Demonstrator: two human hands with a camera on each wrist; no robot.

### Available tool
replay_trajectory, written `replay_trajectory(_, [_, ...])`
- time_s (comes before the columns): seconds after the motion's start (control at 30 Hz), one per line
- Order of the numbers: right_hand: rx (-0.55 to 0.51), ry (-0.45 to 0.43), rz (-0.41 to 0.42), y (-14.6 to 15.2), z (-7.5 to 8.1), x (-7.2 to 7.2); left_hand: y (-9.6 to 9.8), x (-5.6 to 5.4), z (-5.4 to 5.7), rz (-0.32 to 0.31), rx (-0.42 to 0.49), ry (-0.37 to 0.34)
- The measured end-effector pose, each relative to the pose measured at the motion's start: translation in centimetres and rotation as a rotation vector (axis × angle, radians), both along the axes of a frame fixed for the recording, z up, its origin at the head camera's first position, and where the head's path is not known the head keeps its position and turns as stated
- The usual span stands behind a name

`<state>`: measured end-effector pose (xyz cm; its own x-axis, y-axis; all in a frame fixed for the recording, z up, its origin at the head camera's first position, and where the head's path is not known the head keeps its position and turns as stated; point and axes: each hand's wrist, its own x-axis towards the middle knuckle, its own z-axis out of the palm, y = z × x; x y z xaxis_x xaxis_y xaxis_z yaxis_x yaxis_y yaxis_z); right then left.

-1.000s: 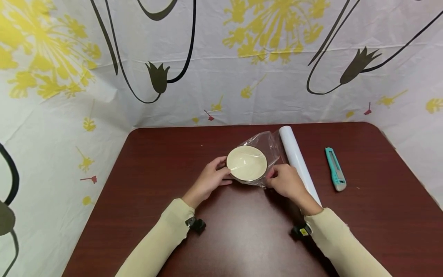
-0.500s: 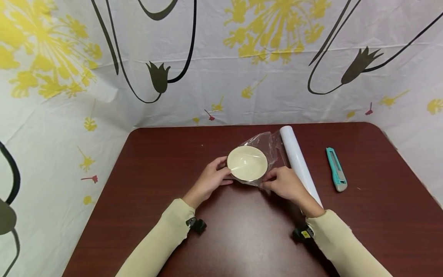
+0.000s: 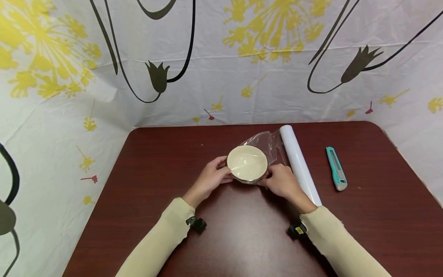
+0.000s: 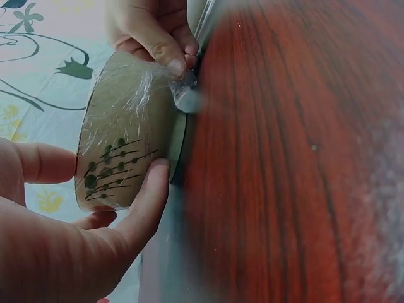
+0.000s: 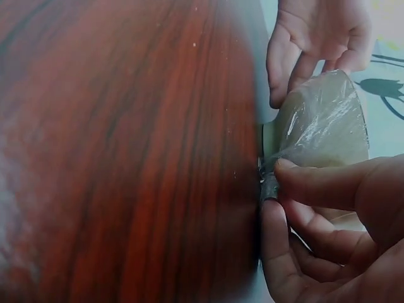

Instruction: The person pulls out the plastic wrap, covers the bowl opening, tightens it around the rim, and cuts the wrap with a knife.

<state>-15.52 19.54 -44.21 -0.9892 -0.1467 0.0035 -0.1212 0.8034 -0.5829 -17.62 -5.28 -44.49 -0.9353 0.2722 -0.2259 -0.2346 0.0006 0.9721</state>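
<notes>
A cream bowl (image 3: 247, 163) stands upright on the table, with clear plastic wrap (image 3: 265, 143) stretched over its mouth and trailing behind it to the right. Green leafy sprigs decorate its outer wall in the left wrist view. My left hand (image 3: 212, 177) holds the bowl's left side, thumb low near the foot and fingers toward the rim. At the front right, my right hand (image 3: 282, 181) pinches a gathered bunch of the wrap (image 5: 269, 184) between thumb and finger, low beside the bowl's foot. Wrinkled film clings to the bowl wall there.
A long white roll (image 3: 299, 163) lies just right of the bowl, beside my right hand and forearm. Farther right lies a teal box cutter (image 3: 335, 168). The dark red-brown table (image 3: 166, 154) backs onto a patterned hanging cloth (image 3: 221, 88).
My right hand has shifted left along the bowl's front right side, its fingers reaching out and then closing in. The loose wrap there is drawn closer to the bowl. My left hand stays put.
</notes>
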Motion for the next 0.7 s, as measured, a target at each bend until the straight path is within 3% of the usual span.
replay_trajectory(0.07, [0.008, 0.026, -0.004, 0.1, -0.8, -0.4, 0.0, 0.0, 0.2, -0.001, -0.009, 0.001])
replay_trajectory(0.2, [0.048, 0.1, 0.001, 1.2, -4.5, -2.1, 0.0, 0.0, 0.3, -0.002, -0.021, 0.005])
replay_trajectory(0.27, [0.073, 0.132, -0.009, 1.3, -5.3, -2.5, 0.0, 0.0, 0.3, -0.004, -0.024, 0.004])
replay_trajectory(0.3, [0.088, 0.138, -0.011, 1.3, -5.2, -2.4, 0.0, 0.0, 0.3, -0.005, -0.025, 0.005])
replay_trajectory(0.43, [0.135, 0.113, -0.036, 0.0, -1.9, -1.0, 0.0, 0.0, 0.4, -0.004, -0.026, 0.003])
replay_trajectory(0.53, [0.168, 0.08, -0.04, -0.5, -0.5, -0.4, 0.0, 0.0, 0.4, 0.0, -0.027, 0.004])
replay_trajectory(0.7, [0.164, 0.102, -0.02, -0.2, -0.7, -0.6, 0.0, 0.0, 0.3, 0.001, -0.03, 0.005])
